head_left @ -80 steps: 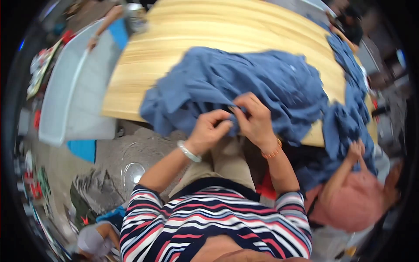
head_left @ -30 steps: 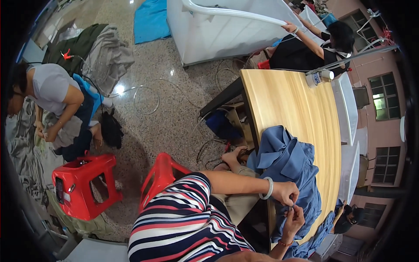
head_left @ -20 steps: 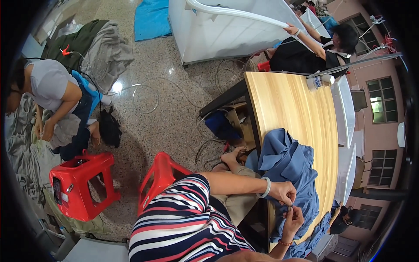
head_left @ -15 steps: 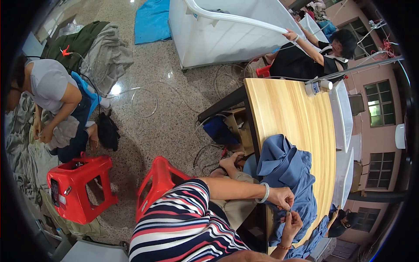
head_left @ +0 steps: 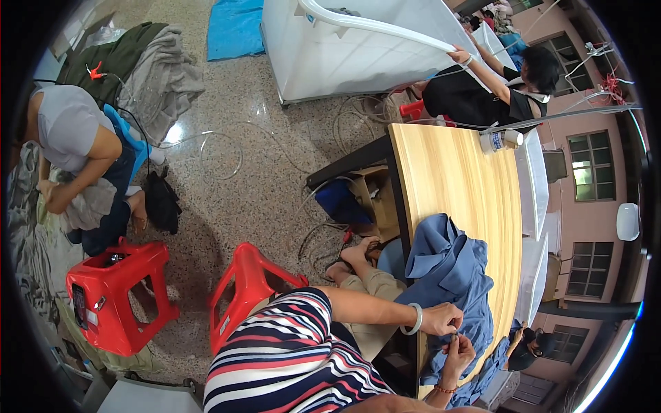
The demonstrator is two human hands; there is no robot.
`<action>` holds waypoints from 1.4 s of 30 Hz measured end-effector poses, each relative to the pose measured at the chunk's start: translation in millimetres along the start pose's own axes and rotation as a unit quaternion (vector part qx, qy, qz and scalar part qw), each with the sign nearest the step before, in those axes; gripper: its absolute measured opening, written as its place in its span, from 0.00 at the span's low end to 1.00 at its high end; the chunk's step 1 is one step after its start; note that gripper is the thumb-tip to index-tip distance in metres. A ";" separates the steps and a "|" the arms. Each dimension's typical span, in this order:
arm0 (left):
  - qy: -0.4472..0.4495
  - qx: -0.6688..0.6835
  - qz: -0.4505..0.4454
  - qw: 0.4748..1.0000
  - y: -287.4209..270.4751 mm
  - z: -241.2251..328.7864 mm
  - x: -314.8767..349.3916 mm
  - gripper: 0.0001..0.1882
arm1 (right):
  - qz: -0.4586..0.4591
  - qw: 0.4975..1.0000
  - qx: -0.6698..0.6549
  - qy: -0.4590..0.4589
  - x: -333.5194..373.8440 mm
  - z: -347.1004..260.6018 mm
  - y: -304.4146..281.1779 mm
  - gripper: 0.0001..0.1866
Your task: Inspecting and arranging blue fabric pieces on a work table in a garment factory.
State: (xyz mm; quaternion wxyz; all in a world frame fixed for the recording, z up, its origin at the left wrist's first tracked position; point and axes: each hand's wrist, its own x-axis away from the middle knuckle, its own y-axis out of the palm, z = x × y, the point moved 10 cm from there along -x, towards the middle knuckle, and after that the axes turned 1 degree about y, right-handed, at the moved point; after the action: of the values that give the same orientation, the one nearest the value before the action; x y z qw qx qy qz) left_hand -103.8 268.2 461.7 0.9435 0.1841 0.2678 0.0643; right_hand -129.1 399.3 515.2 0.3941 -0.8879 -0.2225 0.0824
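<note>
My left hand [head_left: 441,320], with a pale bangle on the wrist, is pinched closed over a blue garment [head_left: 441,258] bunched at the table's near edge. My right hand [head_left: 459,354], wearing a red beaded bracelet, is closed just beside it. The fingertips of both hands almost meet. A small dark thing seems to be between them, too small to name. The garment looks like a shirt with a collar-like fold. More blue cloth [head_left: 485,378] lies along the table past my right hand.
The wooden table [head_left: 461,172] carries a paper cup [head_left: 513,139]. Red stools [head_left: 124,296] stand on the left, near a seated person [head_left: 76,138] handling grey cloth. A large white bin [head_left: 358,55] stands at the back, with another person [head_left: 475,89] beside it. Hoses [head_left: 268,138] loop over the floor.
The view has shifted slightly. My hands stay pinched together over the garment, with the left hand's fingers a little lower. The seated person on the left has moved their hands on the grey cloth.
</note>
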 end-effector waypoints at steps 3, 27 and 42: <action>0.039 -0.079 0.068 0.994 -2.3 10.6 5.9 0.06 | 0.034 0.999 0.027 -0.008 1.2 -4.7 -2.5 0.07; 0.101 -0.269 0.002 0.958 -69.3 60.5 -16.9 0.08 | 0.131 0.988 0.062 -0.061 11.9 -38.3 -31.9 0.10; -0.059 -0.309 -0.164 0.935 -25.2 46.0 -40.0 0.08 | 0.028 0.985 -0.173 -0.005 -26.4 2.3 37.4 0.08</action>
State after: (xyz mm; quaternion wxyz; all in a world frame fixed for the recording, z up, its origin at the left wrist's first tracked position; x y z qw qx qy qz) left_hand -112.8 221.7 507.7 0.9655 -0.1599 0.2045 -0.0223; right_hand -141.0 366.6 485.3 0.2311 -0.9480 -0.2108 0.0583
